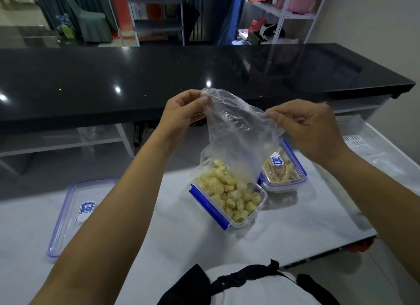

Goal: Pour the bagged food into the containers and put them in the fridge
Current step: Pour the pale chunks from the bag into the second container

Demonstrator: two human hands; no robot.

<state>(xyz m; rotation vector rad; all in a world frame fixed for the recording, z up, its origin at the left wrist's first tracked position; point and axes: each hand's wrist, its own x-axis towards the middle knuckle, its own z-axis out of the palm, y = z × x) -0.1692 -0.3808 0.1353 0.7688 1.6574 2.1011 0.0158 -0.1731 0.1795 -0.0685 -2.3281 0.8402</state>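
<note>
Stood on a white table [159, 248]: open container [229, 199] full of pale food pieces [227, 191], closed container [284, 170] just behind. Hung above the open one: clear bag [236, 132], upside down, pinched at its top corners by left hand [181, 114] and right hand [306, 127], fingertips clamped on plastic. Lay apart, far left: lid [77, 213].

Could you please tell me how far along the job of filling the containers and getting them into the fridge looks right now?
Done: the clear lidded container of brown sticks is filled and closed. In hand: the left hand and right hand pinch the clear plastic bag above the open blue-clipped container of pale yellow chunks. Left: fitting the blue-rimmed lid lying on the white table, then the fridge.
</note>
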